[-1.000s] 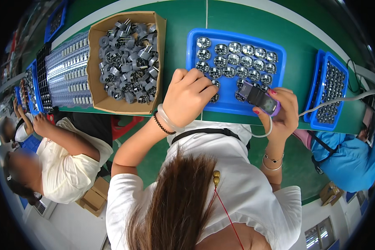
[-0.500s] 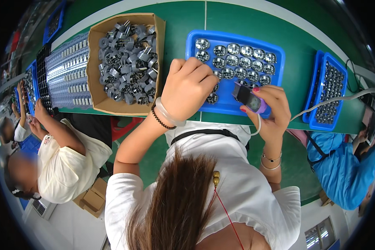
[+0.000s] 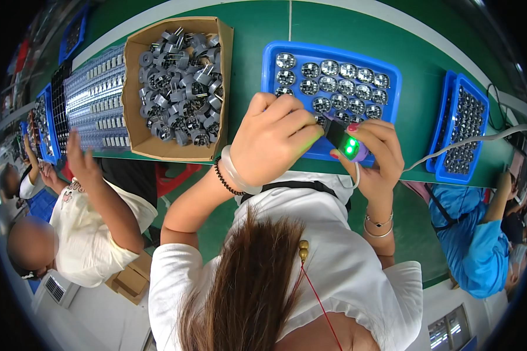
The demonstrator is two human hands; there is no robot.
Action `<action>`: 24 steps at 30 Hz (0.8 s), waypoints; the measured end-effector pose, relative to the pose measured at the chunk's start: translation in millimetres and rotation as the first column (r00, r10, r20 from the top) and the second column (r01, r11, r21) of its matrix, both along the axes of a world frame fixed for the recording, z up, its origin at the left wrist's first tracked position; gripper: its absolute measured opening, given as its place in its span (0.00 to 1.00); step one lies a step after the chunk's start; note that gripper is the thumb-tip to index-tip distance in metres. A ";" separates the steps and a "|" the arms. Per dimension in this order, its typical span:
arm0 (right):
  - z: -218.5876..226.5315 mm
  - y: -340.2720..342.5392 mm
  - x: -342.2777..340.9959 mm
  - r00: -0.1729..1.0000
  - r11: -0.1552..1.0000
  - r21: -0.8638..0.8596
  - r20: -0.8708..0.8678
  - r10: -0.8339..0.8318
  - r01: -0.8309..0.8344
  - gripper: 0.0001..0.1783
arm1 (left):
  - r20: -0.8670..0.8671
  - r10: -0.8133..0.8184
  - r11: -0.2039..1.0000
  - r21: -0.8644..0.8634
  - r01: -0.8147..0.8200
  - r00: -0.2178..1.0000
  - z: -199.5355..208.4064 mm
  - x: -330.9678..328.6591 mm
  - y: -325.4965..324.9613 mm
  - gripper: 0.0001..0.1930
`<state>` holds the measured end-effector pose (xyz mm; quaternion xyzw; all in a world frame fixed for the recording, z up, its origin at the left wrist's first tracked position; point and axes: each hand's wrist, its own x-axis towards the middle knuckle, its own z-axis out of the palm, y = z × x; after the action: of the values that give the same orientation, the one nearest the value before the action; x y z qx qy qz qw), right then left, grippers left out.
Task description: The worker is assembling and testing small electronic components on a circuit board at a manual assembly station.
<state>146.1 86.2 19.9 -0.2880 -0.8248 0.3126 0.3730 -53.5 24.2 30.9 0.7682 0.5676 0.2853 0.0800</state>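
Note:
My right hand (image 3: 380, 153) grips a small black-and-purple corded device (image 3: 352, 144) between thumb and fingers, and green lights glow on its face. A white cable hangs from its lower end. My left hand (image 3: 275, 139) is closed in a pinch right beside the device's dark end; its fingertips and whatever they hold are hidden. Both hands are over the near part of a blue tray (image 3: 334, 48). Several small round circuit boards (image 3: 346, 88) lie in rows inside it, and my left hand covers some of the tray's near left side.
Left of the tray stands a cardboard box (image 3: 225, 88) heaped with grey round parts with metal pins (image 3: 181, 88). Clear plastic trays (image 3: 96, 99) lie beyond it. Stacked blue trays (image 3: 459, 131) sit at right near a grey cable (image 3: 468, 140). Co-workers sit on both sides.
The device's green lights have come on. My left hand has shifted slightly right and nearer to me, up against the device. The left co-worker's hand has risen.

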 end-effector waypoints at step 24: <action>-5.4 0.9 21.6 0.983 0.984 -0.095 -0.090 -0.162 0.154 0.26 | -0.147 0.106 0.992 -0.055 -0.115 0.983 -8.6 -6.9 12.3 0.01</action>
<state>167.7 87.1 14.5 -0.3531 -0.7655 0.3318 0.4234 -60.4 36.5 22.2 0.7511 0.6225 0.2148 0.0471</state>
